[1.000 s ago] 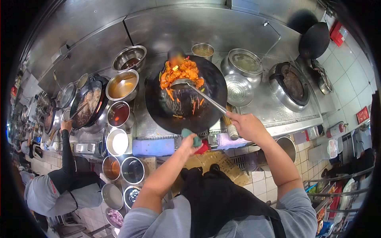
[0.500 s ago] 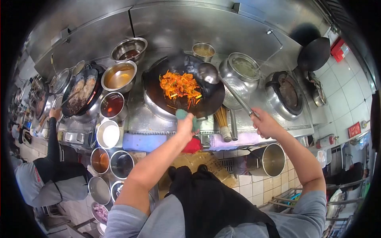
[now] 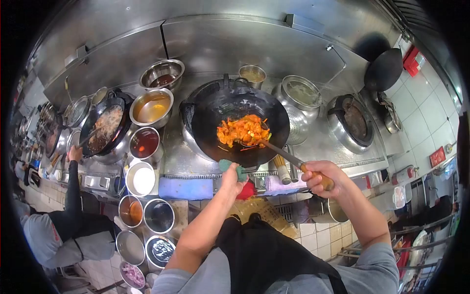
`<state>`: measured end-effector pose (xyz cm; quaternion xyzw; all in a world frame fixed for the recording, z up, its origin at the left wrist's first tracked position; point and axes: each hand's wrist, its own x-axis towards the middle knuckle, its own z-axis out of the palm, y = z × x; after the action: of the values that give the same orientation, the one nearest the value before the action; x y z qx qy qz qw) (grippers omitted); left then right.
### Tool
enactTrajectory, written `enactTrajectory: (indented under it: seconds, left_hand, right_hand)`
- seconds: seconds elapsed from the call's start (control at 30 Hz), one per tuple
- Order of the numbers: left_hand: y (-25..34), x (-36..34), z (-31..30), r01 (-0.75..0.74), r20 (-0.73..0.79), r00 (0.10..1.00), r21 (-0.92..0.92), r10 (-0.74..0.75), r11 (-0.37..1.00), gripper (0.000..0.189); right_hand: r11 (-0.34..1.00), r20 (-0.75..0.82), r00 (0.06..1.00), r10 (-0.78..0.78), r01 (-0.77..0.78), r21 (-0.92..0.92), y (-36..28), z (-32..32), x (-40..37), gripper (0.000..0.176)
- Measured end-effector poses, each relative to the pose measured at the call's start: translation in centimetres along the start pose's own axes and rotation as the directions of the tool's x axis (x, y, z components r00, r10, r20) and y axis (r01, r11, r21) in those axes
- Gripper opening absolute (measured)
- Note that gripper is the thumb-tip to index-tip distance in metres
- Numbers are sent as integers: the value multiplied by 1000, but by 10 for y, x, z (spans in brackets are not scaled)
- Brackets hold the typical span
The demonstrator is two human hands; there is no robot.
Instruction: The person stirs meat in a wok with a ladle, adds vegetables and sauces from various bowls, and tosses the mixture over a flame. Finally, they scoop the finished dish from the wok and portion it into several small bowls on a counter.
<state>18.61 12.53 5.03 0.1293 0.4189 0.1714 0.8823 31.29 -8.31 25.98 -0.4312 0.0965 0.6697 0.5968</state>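
Observation:
My left hand [image 3: 231, 183] is closed round the near handle of a black wok, with a folded green cloth [image 3: 227, 165] between palm and handle. The wok [image 3: 203, 115] sits slightly tilted toward me over the burner. Orange-sauced pieces with thin strips, the stir-fried food [image 3: 241, 128], lie heaped in its lower middle. My right hand [image 3: 319, 176] grips the wooden end of a ladle [image 3: 285, 156]. The ladle's shaft reaches over the wok's right rim, and its bowl is mostly hidden in the food.
Left of the wok stand a bowl of yellowish liquid [image 3: 152, 108], a pot of red liquid [image 3: 145, 143] and a white-filled pot [image 3: 140, 179]. To the right are a perforated strainer [image 3: 297, 128] and a bamboo brush [image 3: 282, 169]. A co-worker [image 3: 54, 230] works another wok [image 3: 105, 130] at far left.
The ladle bowl has come down from the wok's upper right side into the food. The wok has shifted right and tilted toward me, and the food is gathered lower in it.

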Motion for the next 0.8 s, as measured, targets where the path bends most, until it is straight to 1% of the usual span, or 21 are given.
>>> enactTrajectory:
  seconds: [0.03,0.07,0.1,0.17,0.2,0.23,0.27,0.3,0.37,0.4,0.43,0.47,0.5,0.57,0.63,0.7,0.73,0.77,0.8]
  left_hand:
    - [0,4,-5,19,42,999,-33,-18,999,11]
    - [2,7,-10,29,43,999,-19,-28,999,11]
    - [6,10,-13,58,45,997,-13,-57,998,11]
    - [13,13,-15,81,53,995,-7,-80,997,10]
    - [16,11,-17,91,62,994,5,-91,996,10]
    - [18,9,-19,103,77,992,26,-105,994,10]
    - [17,19,-26,117,128,984,60,-124,991,16]
    - [20,15,-21,123,140,981,76,-133,989,16]
    - [25,0,-17,190,79,975,174,-206,966,22]
    - [26,3,-20,195,51,977,204,-209,959,26]
    - [26,8,-22,215,30,974,212,-226,953,21]
    - [27,12,-22,245,73,962,198,-264,949,19]
    - [27,15,-24,275,111,948,180,-297,944,17]
    - [29,16,-23,287,105,945,188,-309,939,15]
    - [30,18,-23,302,97,941,197,-325,933,13]
    - [31,26,-30,323,134,930,150,-343,935,12]
    - [31,26,-33,316,134,933,146,-335,937,12]
    - [30,23,-34,300,102,943,158,-318,941,12]
    - [31,20,-29,281,76,952,172,-297,944,13]
  right_hand:
    - [996,1,999,-54,54,-65,8,3,-9,7]
    - [992,-29,995,-95,92,-89,15,6,-16,9]
    - [992,-32,994,-103,100,-79,25,12,-25,9]
    - [915,-142,945,-295,236,-327,49,20,-38,19]
    - [897,-144,930,-339,273,-348,67,10,-36,31]
    - [898,-209,903,-375,298,-323,91,-9,-24,52]
    - [868,-165,912,-374,282,-408,112,-32,-1,53]
    - [841,-136,893,-428,338,-423,138,-47,18,50]
    - [912,-152,904,-399,375,-166,152,-16,21,40]
    - [936,-89,932,-353,351,-36,152,-18,27,35]
    - [941,-19,945,-326,326,89,146,-21,33,30]
    - [940,13,954,-299,292,176,144,-13,36,26]
    - [936,2,952,-305,299,186,142,-11,35,26]
    - [927,146,965,-216,155,342,135,-5,39,16]
    - [930,150,961,-231,173,324,134,5,29,18]
    - [953,116,961,-249,222,206,131,19,11,25]
    - [952,121,960,-253,225,206,135,23,6,30]
    - [953,134,957,-256,227,199,147,22,12,30]
    - [954,7,958,-288,286,94,163,18,23,31]
